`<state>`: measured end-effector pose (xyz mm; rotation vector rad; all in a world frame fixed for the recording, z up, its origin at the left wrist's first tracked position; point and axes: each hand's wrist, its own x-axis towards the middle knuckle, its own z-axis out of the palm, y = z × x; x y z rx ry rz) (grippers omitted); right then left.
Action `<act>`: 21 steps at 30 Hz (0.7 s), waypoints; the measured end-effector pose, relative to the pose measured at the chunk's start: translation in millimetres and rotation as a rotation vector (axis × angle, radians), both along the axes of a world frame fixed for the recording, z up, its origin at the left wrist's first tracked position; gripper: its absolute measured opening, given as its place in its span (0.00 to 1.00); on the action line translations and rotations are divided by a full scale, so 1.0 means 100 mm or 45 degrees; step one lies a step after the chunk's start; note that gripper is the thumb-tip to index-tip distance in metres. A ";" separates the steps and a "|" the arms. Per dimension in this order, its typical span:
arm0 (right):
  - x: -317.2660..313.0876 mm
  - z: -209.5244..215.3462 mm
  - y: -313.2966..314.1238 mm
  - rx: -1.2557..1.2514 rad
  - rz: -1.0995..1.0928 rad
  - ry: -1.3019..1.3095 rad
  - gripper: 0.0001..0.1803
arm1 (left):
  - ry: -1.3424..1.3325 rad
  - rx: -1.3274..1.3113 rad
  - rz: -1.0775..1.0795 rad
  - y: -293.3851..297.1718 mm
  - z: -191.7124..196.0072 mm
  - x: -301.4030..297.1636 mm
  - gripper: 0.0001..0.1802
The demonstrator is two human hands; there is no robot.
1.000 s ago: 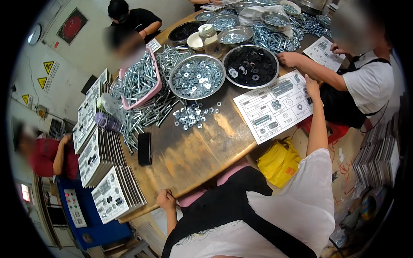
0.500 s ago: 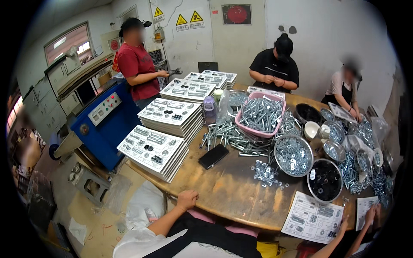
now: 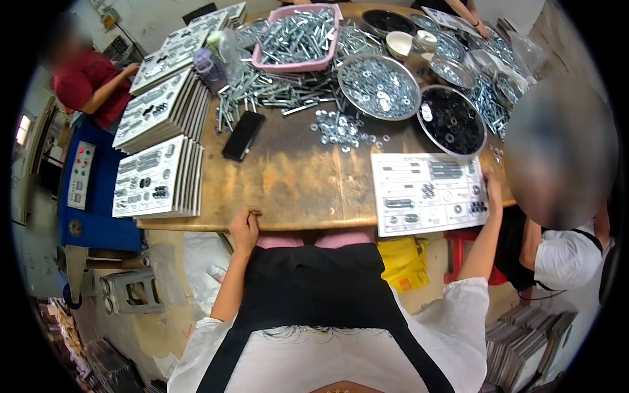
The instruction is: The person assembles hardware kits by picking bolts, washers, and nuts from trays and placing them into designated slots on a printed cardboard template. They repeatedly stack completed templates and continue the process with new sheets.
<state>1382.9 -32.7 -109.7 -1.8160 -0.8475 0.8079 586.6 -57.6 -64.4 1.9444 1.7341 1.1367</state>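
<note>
My right hand (image 3: 493, 190) grips the right edge of a white hardware card (image 3: 419, 178), its thumb side at the rim. Bolts, nuts and washers show in several groups on the card's face. It lies flat near the table's front edge, partly overhanging it. My left hand (image 3: 245, 226) rests at the front edge of the table with curled fingers and nothing visible in it. A black phone (image 3: 243, 135) lies on the wood beyond my left hand. Loose washers (image 3: 337, 128) are scattered between the phone and the card.
Stacks of similar cards (image 3: 151, 171) stand at the left. Beyond are a pink basket of bolts (image 3: 327, 57), a steel bowl of washers (image 3: 380, 88) and a bowl of black washers (image 3: 452, 121). A co-worker's head (image 3: 560, 154) is close at my right; another person (image 3: 98, 88) stands far left.
My view has swung downward and right. The card lies farther onto the table, still in my right hand. My left hand stays at the table's edge. The co-worker's head now shows at right.
</note>
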 end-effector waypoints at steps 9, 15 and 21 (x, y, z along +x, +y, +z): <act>-1.69 0.58 0.11 -0.225 0.195 -0.124 0.34 | -0.087 -0.531 -0.456 -0.10 0.48 0.86 0.17; -2.56 0.60 0.16 -0.488 0.277 -0.546 0.37 | -0.137 -0.678 -0.299 -0.36 0.47 0.35 0.22; -3.34 0.75 0.19 -0.453 0.327 -0.734 0.31 | -0.351 -0.715 -0.174 -0.45 0.27 -0.17 0.22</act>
